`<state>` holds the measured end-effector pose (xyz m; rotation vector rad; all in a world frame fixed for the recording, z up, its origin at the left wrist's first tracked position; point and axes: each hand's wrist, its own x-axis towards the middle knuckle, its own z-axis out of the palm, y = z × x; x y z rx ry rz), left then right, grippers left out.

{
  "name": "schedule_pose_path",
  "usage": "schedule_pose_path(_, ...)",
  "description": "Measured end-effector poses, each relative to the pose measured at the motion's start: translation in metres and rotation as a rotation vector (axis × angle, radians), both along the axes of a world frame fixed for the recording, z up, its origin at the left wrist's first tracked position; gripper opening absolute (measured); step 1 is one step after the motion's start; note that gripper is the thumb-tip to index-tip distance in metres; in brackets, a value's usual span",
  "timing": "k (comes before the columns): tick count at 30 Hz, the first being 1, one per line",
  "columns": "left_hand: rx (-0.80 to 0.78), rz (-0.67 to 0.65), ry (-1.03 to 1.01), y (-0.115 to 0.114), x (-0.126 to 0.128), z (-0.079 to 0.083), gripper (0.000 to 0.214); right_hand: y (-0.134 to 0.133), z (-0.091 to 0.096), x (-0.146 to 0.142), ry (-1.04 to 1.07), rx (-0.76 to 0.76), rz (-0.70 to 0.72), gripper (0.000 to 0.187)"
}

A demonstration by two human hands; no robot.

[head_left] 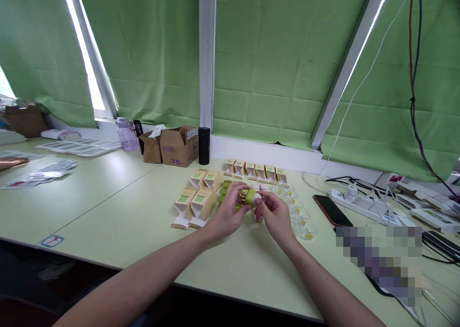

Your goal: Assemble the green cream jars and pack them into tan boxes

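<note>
My left hand and my right hand meet over the pale green table, both pinched on one small green and white object with a gold part. Just behind the hands lie more green pieces. To the left stand several small tan boxes with green labels, some with open flaps. A row of similar small boxes stands further back. To the right of my right hand is a line of clear plastic trays with yellow dots.
Two brown cardboard boxes, a black cylinder and a purple bottle stand by the window sill. A dark phone, a white power strip and cables lie at the right. Papers and trays lie far left.
</note>
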<state>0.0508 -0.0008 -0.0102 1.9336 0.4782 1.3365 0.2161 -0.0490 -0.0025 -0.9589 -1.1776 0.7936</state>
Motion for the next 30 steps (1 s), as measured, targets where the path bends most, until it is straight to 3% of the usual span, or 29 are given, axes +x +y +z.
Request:
schedule_pose_path(7,0.086,-0.012,0.115,-0.007,-0.002,0.004,0.048,0.000,-0.007,-0.005,0.029,-0.016,-0.002,0.051)
schedule_pose_path(12,-0.003,-0.038,0.033,-0.003,0.000,0.004,0.048,-0.002,-0.005,0.000,-0.116,0.024,-0.019,0.044)
schedule_pose_path(18,-0.216,-0.153,-0.067,0.000,0.002,0.006,0.052,-0.009,0.000,0.009,-0.552,0.301,-0.252,0.035)
schedule_pose_path(22,-0.318,-0.243,-0.068,-0.004,0.001,0.011,0.059,-0.008,-0.003,0.010,-0.772,0.495,-0.281,0.037)
schedule_pose_path(30,-0.285,-0.192,-0.028,-0.005,0.001,0.008,0.057,-0.001,-0.013,0.014,-0.835,0.574,-0.274,0.037)
